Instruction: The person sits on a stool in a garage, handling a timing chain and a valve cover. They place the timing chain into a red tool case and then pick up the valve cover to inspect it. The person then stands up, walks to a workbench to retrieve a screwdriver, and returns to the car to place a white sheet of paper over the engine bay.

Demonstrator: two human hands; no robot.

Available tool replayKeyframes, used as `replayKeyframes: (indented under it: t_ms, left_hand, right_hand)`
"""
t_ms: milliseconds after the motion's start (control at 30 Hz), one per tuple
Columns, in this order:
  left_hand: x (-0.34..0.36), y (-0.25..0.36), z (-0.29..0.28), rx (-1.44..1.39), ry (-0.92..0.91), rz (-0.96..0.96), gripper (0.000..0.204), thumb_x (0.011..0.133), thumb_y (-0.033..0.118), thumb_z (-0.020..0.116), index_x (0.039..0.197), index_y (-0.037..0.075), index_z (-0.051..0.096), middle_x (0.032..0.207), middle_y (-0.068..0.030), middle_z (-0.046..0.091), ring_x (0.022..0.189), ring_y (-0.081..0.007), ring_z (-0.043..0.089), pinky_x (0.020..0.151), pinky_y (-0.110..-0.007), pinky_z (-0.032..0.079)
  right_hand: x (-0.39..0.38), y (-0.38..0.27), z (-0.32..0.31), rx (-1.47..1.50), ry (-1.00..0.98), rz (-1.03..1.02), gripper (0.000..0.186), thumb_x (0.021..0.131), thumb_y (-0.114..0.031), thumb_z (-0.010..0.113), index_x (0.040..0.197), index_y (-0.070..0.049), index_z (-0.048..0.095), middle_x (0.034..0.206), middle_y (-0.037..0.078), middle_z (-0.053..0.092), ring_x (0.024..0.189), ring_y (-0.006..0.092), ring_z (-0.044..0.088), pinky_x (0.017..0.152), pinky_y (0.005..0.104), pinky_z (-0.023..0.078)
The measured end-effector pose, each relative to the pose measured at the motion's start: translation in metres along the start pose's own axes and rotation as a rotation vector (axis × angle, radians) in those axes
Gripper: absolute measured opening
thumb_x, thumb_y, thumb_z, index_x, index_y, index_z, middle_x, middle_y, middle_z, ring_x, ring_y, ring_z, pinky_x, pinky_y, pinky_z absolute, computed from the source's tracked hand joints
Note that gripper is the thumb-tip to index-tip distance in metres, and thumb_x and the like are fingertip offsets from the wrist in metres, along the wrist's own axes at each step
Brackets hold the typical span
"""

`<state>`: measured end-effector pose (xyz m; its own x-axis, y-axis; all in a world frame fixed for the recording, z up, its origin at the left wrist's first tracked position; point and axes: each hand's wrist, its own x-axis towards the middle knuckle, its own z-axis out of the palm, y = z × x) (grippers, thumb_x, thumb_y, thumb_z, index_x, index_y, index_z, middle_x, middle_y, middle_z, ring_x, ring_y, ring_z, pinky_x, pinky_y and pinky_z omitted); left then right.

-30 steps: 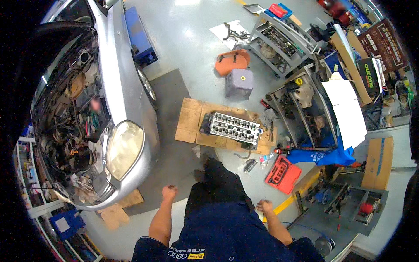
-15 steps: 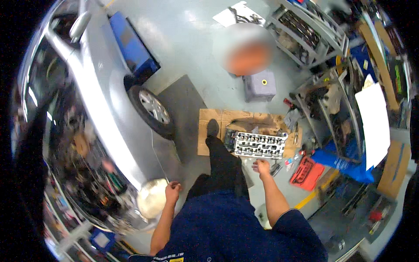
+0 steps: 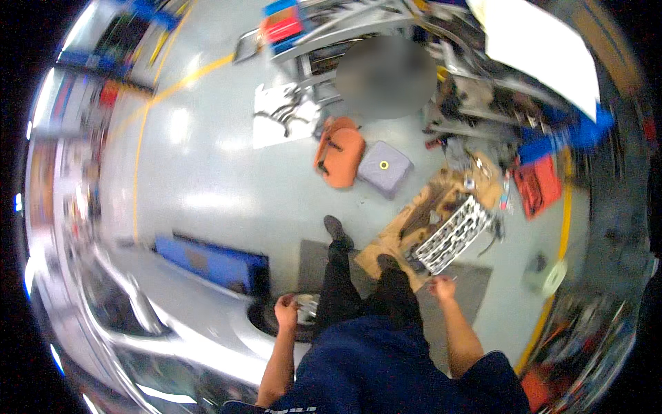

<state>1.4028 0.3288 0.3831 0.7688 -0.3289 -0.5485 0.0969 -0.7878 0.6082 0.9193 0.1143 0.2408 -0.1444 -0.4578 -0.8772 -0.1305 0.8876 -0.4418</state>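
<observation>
My left hand point(image 3: 287, 310) hangs with curled fingers beside the silver car point(image 3: 186, 297) and its front tire point(image 3: 265, 317); whether anything is inside is unclear. My right hand point(image 3: 443, 288) is lowered just below the silver engine cylinder head point(image 3: 448, 234), fingers loosely apart and apparently empty. That part lies on stained cardboard point(image 3: 389, 238), where one of my dark shoes point(image 3: 387, 264) stands; the other point(image 3: 332, 224) is on the floor to its left. The picture is blurred by motion.
An orange padded board point(image 3: 339, 155) and grey stool point(image 3: 386, 165) lie ahead, near white sheeting point(image 3: 276, 138) with dark hoses. Metal racks point(image 3: 476, 96), a red tool case point(image 3: 538, 186) and blue cloth point(image 3: 558, 145) are at right. A long blue object point(image 3: 207, 259) lies by the car.
The view has swung round to the left and I have stepped forward onto the cardboard. The car has shifted from left to lower left, and the cylinder head now appears tilted, near my right hand.
</observation>
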Motion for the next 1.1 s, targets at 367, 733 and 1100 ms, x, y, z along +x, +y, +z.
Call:
replayKeyframes:
  t_ms: [367,733,1100]
  left_hand:
    - [0.376,0.112,0.046,0.615,-0.618,0.152,0.023,0.089,0.002,0.062,0.111,0.001,0.065,0.092,-0.0115,0.069,0.076,-0.0182,0.068,0.063,-0.031,0.054]
    - [0.728,-0.005,0.237,0.958,-0.635,0.221,0.035,0.093,0.011,0.059,0.126,0.003,0.058,0.103,-0.0077,0.07,0.088,-0.0176,0.066,0.068,-0.032,0.053]
    - [0.875,-0.111,0.441,0.003,-0.826,-0.067,0.035,0.09,0.036,0.065,0.118,0.014,0.063,0.12,-0.0036,0.063,0.114,-0.0224,0.056,0.101,-0.043,0.042]
  right_hand:
    - [-0.004,0.125,0.155,0.686,0.538,0.232,0.018,0.095,-0.006,0.056,0.11,0.002,0.06,0.089,0.013,0.065,0.07,0.0208,0.064,0.06,0.035,0.053]
    - [0.35,0.273,0.347,0.874,0.574,0.492,0.014,0.099,-0.016,0.056,0.094,-0.005,0.061,0.084,0.009,0.061,0.071,0.0208,0.064,0.058,0.0373,0.053]
    - [0.572,0.398,0.356,0.742,0.857,0.426,0.015,0.099,-0.017,0.059,0.106,-0.005,0.064,0.098,0.01,0.066,0.082,0.0195,0.063,0.066,0.0358,0.055]
